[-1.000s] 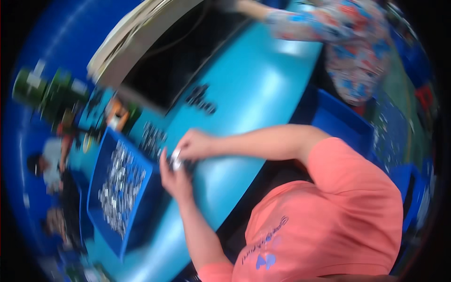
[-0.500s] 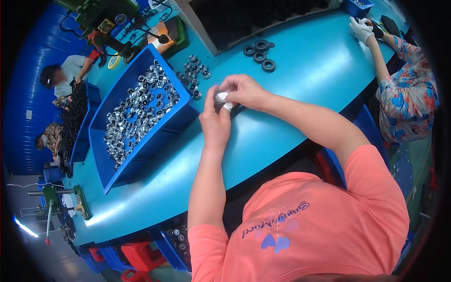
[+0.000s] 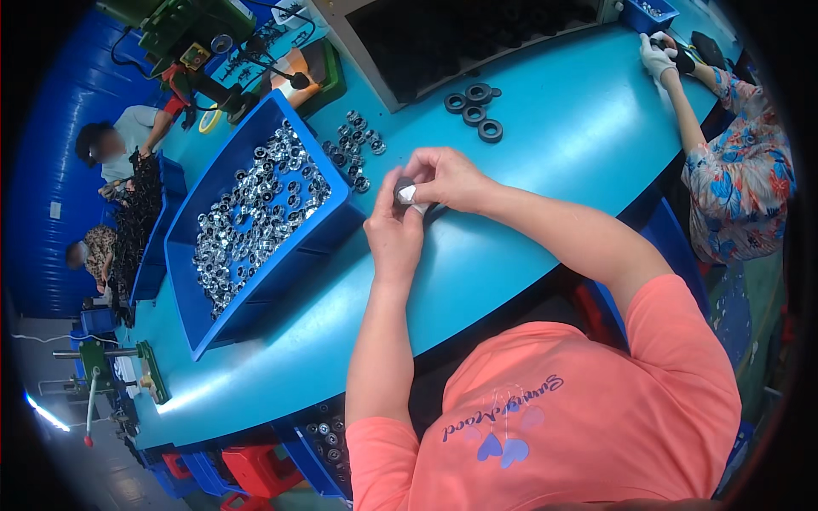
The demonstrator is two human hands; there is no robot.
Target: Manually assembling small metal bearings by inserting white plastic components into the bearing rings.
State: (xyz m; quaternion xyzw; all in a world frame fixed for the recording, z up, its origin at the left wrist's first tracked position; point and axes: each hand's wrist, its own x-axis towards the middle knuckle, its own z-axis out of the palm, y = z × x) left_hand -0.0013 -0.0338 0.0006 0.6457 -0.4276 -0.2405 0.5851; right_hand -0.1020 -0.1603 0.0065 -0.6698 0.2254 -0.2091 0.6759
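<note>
My left hand [image 3: 396, 242] and my right hand [image 3: 453, 180] meet over the blue-green tabletop, just right of a big blue bin [image 3: 348, 201]. Between their closed fingers is a small dark round part [image 3: 400, 185], largely covered by the fingers. Something white [image 3: 407, 194] shows at the right fingertips and left thumb; whether it is cloth or a finger wrap I cannot make out. Many shiny metal round parts [image 3: 243, 234] with dark centres fill the bin. More of these loose metal parts [image 3: 353, 140] lie on the table beyond my left hand.
Several black rings [image 3: 490, 130] lie farther off on the table, before a dark-fronted box [image 3: 477, 51]. A green machine [image 3: 192, 34] stands at the far left. At the right, a person in white gloves [image 3: 658, 61] handles a dark item. Two people work at the left.
The view has shifted slightly, so the scene sits a little lower. My hands stay together on the small round part, with the fingers slightly repositioned.
</note>
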